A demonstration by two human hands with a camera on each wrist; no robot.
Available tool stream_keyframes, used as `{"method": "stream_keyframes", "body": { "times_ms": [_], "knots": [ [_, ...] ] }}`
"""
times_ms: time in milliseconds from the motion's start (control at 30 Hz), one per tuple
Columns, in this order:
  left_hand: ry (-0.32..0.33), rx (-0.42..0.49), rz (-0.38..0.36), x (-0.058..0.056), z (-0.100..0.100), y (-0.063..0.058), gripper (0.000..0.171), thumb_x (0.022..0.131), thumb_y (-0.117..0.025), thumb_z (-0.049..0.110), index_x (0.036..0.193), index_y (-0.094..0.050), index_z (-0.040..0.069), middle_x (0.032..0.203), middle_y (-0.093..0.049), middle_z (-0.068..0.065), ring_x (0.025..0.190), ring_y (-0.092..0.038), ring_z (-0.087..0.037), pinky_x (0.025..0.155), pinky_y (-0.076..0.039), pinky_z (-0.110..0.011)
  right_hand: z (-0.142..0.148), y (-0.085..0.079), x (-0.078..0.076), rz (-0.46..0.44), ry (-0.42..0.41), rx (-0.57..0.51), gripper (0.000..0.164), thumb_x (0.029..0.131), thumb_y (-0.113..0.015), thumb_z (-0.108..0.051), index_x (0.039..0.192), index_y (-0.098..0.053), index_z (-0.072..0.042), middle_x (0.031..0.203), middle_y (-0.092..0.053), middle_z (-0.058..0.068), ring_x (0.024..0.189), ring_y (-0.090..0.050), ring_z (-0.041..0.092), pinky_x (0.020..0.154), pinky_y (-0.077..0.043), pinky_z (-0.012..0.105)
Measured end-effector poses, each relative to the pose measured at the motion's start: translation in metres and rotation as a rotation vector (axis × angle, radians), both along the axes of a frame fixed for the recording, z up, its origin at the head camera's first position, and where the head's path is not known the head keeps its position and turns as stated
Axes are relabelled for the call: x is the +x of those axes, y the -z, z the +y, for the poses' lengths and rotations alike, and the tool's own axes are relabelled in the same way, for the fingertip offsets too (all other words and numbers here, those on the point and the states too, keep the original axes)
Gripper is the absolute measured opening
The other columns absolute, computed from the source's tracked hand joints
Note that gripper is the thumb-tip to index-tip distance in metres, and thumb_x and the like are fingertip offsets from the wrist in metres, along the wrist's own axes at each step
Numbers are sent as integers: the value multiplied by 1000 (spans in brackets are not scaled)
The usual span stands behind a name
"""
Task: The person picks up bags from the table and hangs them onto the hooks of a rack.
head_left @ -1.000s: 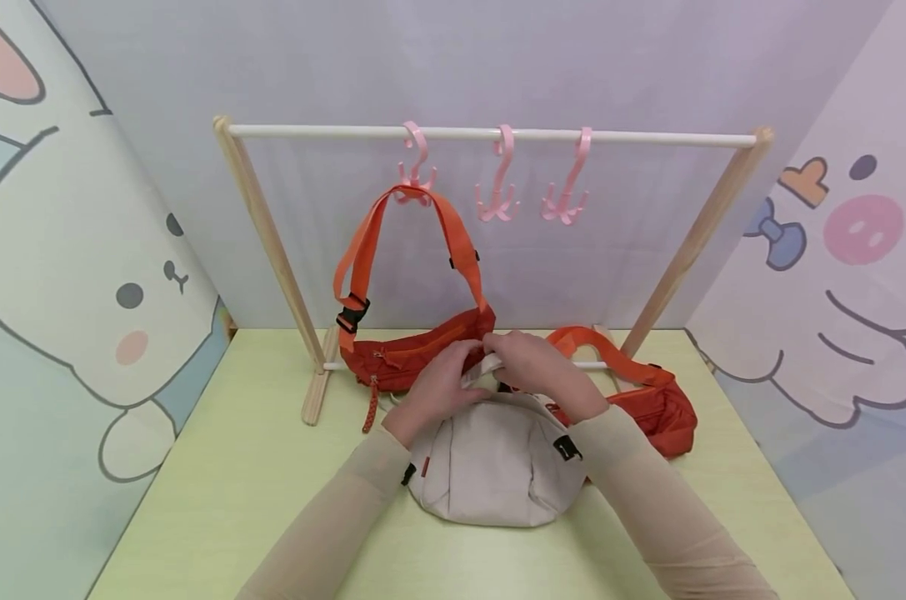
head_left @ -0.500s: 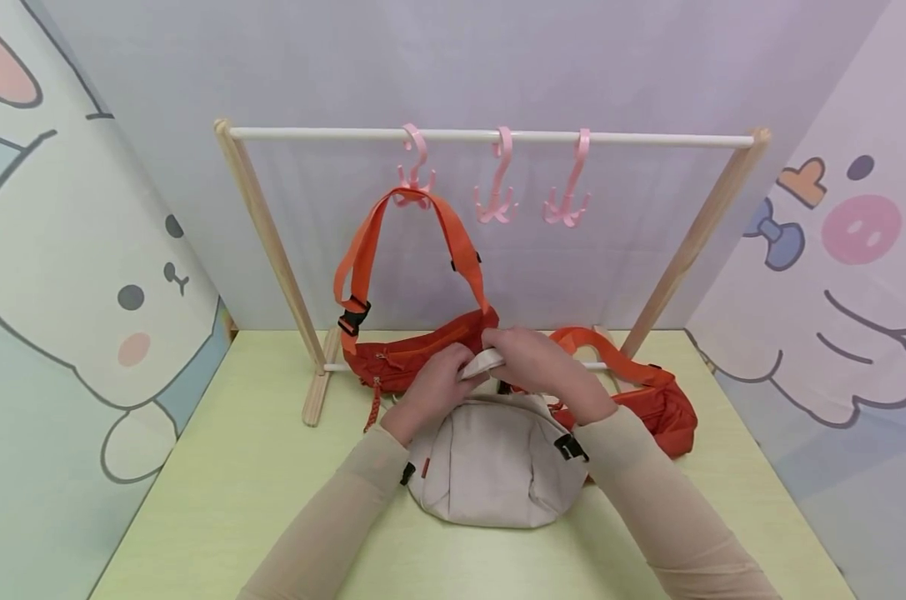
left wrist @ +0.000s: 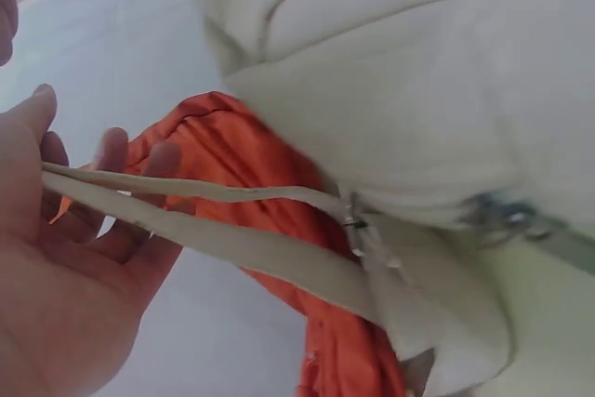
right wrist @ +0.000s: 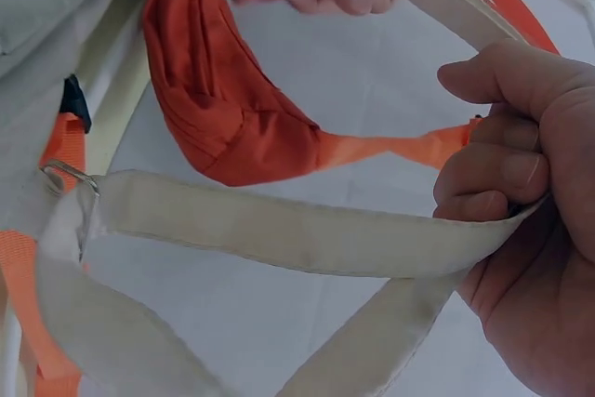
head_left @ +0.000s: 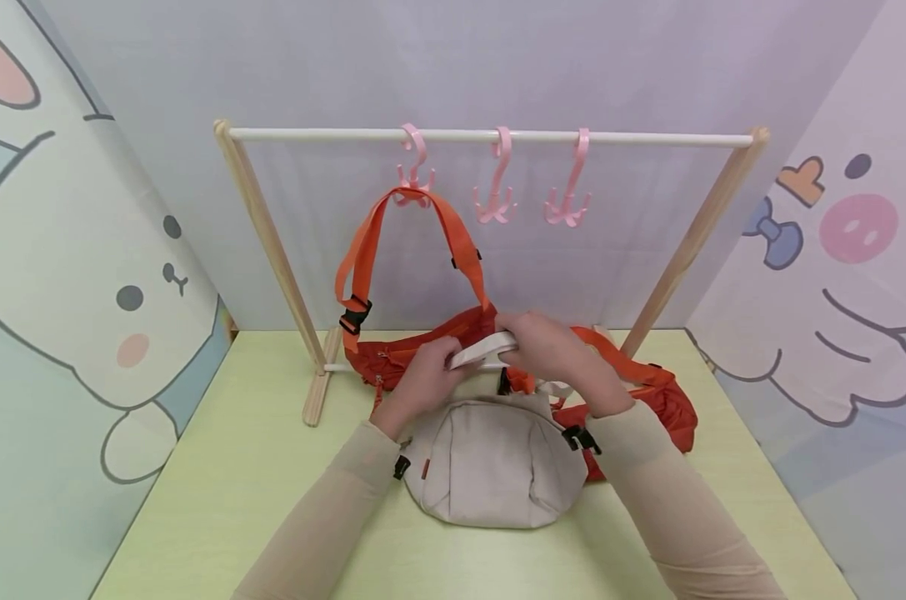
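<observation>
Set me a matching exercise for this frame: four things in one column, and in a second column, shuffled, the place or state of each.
Things
1. beige bag
2. beige strap
3. left pink hook
4. right orange bag

Places or states
A. lies on the table, right of the beige bag
B. on the rail, carrying the strap of an orange bag
C. rests on the table in front of the rack
D. held up by both hands

Pairs: 1-C, 2-D, 3-B, 4-A
</observation>
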State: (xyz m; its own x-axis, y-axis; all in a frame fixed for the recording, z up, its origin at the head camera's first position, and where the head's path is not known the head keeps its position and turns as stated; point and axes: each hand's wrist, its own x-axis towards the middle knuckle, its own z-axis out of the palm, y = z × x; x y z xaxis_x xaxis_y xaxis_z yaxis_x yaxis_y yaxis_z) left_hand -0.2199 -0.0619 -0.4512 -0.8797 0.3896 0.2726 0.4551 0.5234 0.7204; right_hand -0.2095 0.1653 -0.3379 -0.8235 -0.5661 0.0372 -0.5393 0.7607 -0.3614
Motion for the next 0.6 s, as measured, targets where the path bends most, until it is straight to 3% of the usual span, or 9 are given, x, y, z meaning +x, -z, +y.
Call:
{"method": "stream_keyframes", "body": {
  "times_ms": [300, 600],
  "knots": [
    [-30, 67, -25, 5, -7, -17, 25, 100, -77, 23, 87, -57, 17, 71, -53, -2, 61, -48, -20, 59, -43, -32, 13, -9, 0, -2, 5, -96, 17, 98, -73, -7, 90, -60, -14, 72, -57, -1, 60, -50, 18, 60, -46, 34],
    [-82, 143, -32, 8, -18, -33, 21, 100, -77, 19, 87, -61, 15, 75, -57, -3, 63, -47, -22, 60, -42, -36, 27, -16, 1, 47, 21, -187, 25, 97, -67, 0, 83, -51, -12, 67, -38, 0, 60, -38, 17, 62, -37, 36]
  ]
}}
